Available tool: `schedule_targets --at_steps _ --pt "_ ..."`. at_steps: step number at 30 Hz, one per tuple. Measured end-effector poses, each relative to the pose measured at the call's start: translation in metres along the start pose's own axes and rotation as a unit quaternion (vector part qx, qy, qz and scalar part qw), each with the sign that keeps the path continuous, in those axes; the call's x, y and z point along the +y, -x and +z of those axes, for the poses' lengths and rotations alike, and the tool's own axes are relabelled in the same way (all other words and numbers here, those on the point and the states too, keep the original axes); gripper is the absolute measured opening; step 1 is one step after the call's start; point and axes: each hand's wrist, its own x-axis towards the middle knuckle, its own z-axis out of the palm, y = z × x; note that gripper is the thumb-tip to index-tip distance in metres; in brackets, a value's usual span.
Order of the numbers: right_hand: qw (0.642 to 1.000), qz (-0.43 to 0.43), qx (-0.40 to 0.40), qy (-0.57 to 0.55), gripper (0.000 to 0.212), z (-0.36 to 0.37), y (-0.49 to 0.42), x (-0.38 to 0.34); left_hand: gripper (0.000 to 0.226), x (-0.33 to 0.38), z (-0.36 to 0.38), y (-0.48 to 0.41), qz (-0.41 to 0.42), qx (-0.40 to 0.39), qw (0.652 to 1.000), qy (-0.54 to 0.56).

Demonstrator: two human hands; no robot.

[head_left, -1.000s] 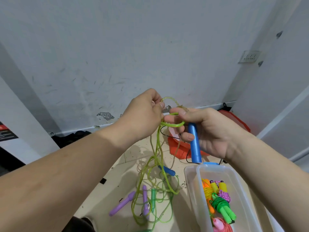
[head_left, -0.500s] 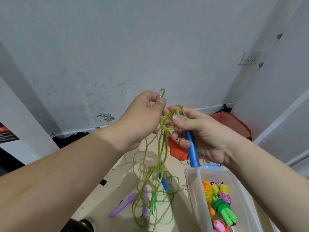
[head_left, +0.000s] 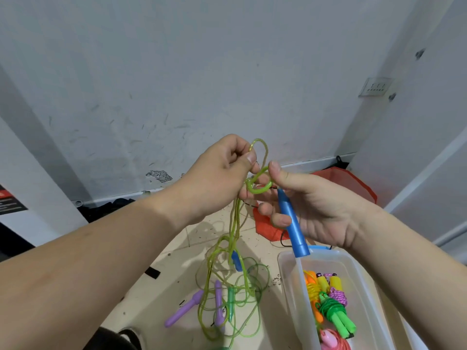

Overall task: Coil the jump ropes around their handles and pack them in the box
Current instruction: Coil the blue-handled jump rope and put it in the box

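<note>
Coiling step. The blue handle was gripped in the right hand above the box; a loop of the green rope was pinched in the left hand. Next, the hanging slack was judged to need untangling before winding
</note>
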Motion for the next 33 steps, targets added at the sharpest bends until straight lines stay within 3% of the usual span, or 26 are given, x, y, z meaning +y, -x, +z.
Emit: schedule_targets --at_steps 6,10,15,20,22,27,30,33 --pt "0.999 -0.003 0.017 0.036 0.042 -0.001 -0.006 0.007 0.007 -0.003 0.008 0.004 0.065 -0.028 0.991 -0.116" --pt "0.998 0.024 0.046 0.035 0.016 -0.004 -0.005 0.004 0.008 -0.006 0.005 0.003 0.077 0.010 0.983 -0.164" --pt "0.996 0.034 0.076 0.027 0.048 -0.015 -0.010 0.006 0.011 -0.007 0.000 0.001 -0.045 -0.017 0.998 -0.044" --pt "0.993 0.029 0.071 0.087 0.029 -0.013 -0.007 0.004 0.013 -0.007 0.002 0.002 -0.082 -0.055 0.994 -0.054" --pt "0.996 0.034 0.068 0.055 0.036 -0.014 -0.006 0.005 0.013 -0.006 0.002 0.002 -0.091 -0.054 0.994 -0.040" --pt "0.991 0.003 0.135 -0.025 0.020 -0.011 -0.002 0.002 0.008 -0.007 -0.002 0.003 -0.107 -0.049 0.993 -0.020" --pt "0.988 -0.003 0.155 -0.009 0.027 -0.010 -0.005 0.003 0.006 -0.007 0.000 0.007 -0.124 -0.057 0.990 -0.024" --pt "0.987 -0.005 0.161 -0.008 0.040 -0.010 -0.009 0.004 0.009 -0.002 0.000 0.006 -0.162 -0.068 0.983 0.052"
